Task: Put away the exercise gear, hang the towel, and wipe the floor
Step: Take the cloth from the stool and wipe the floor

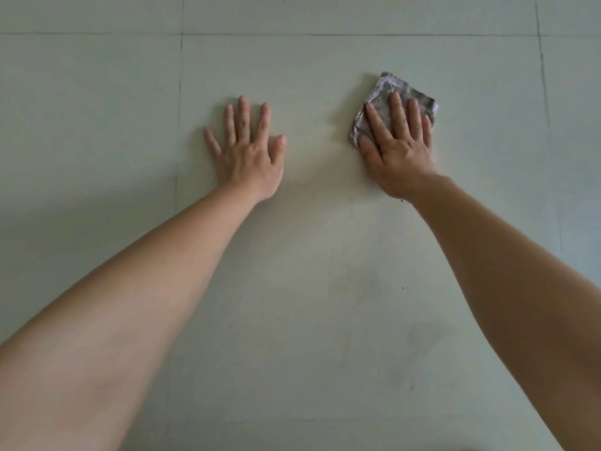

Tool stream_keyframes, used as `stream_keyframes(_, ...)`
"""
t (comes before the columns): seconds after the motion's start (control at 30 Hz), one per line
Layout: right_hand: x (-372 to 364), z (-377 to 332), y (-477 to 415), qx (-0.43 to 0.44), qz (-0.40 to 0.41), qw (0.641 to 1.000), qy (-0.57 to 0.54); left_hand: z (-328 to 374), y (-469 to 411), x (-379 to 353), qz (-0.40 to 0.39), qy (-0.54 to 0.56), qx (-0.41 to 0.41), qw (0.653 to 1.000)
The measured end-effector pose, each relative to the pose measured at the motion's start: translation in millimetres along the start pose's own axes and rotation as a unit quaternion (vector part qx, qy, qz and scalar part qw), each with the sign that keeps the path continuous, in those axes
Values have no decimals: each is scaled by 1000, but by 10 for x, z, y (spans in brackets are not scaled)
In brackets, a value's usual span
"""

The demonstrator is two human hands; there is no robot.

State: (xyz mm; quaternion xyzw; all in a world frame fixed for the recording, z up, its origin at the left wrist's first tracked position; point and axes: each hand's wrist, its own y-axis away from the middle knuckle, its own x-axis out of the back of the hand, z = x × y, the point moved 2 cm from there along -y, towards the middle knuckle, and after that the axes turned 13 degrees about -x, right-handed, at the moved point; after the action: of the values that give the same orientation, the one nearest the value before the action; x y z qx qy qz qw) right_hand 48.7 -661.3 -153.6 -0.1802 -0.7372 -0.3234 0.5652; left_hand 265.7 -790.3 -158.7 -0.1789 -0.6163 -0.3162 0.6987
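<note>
Pressing hand: the right hand [398,148] lies palm down on a folded cloth [387,84], its fingers [396,109] straight and spread, holding it flat against the floor [325,288]; no finger curls round it.
Cloth: grey and white, crumpled into a small pad; its far corner and side edges show past the fingers, and the rest is hidden under the palm.
Left hand: the left hand [247,151] is flat on the bare tile, palm down, all 5 digits spread and relaxed, grasping nothing, well apart from the cloth.
Forearms: the forearms [130,288] are both bare, reaching forward from the lower corners.
Floor: pale tiles with thin dark grout lines [325,34]; 1 line runs across the far side, 1 runs down just left of the left hand.
</note>
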Motion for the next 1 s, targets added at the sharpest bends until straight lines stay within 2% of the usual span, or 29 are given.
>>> stream_keyframes(0.1, -43, -86, -35, -15, 19, 1000, -14, 4, 29, -110, 23, -27, 8, 999)
stream_keyframes(0.23, 179, -76, -622, 3, 13, 1000, 4, 11, -22, -117, 23, -38, 3, 999)
stream_keyframes(0.4, 232, -306, -1263, -53, 36, 998, -18, 1, -21, -138, 10, -45, 8, 999)
stream_keyframes(0.43, 207, -397, -1231, -16, 49, 999, -13, -1, -21, -143, 11, -45, 7, 999)
stream_keyframes(0.47, 149, -493, -1138, 56, 60, 997, -4, -5, -21, -142, 15, -46, 7, 999)
stream_keyframes(0.53, -14, -615, -801, 234, 85, 968, 31, -8, -9, -132, 26, -40, 5, 999)
stream_keyframes(0.57, -69, -585, -648, 296, 71, 951, 55, -10, -9, -132, 32, -35, 4, 999)
stream_keyframes(0.63, -36, -344, -587, 357, 40, 929, 90, -7, -24, -137, 37, -29, 3, 999)
stream_keyframes(0.67, 36, -195, -664, 355, 40, 929, 95, -3, -28, -140, 35, -29, 3, 999)
stream_keyframes(0.73, 211, 114, -956, 275, 86, 953, 90, -2, -49, -149, 27, -36, 3, 999)
stream_keyframes(0.77, 315, 264, -1107, 198, 105, 972, 66, -10, -58, -154, 21, -38, 5, 999)
stream_keyframes(0.8, 386, 390, -1206, 87, 84, 992, 37, -17, -59, -159, 15, -38, 8, 999)
stream_keyframes(0.83, 410, 436, -1212, -20, 48, 999, 2, -23, -57, -161, 10, -38, 9, 999)
stream_keyframes(0.87, 377, 420, -1138, -81, 28, 996, -21, -25, -58, -160, 7, -37, 8, 999)
stream_keyframes(0.93, 228, 258, -800, -79, 28, 996, -19, -19, -74, -148, 2, -29, 5, 1000)
stream_keyframes(1.0, 31, 92, -283, 0, 44, 999, -18, -14, -82, -134, -5, -22, 6, 1000)
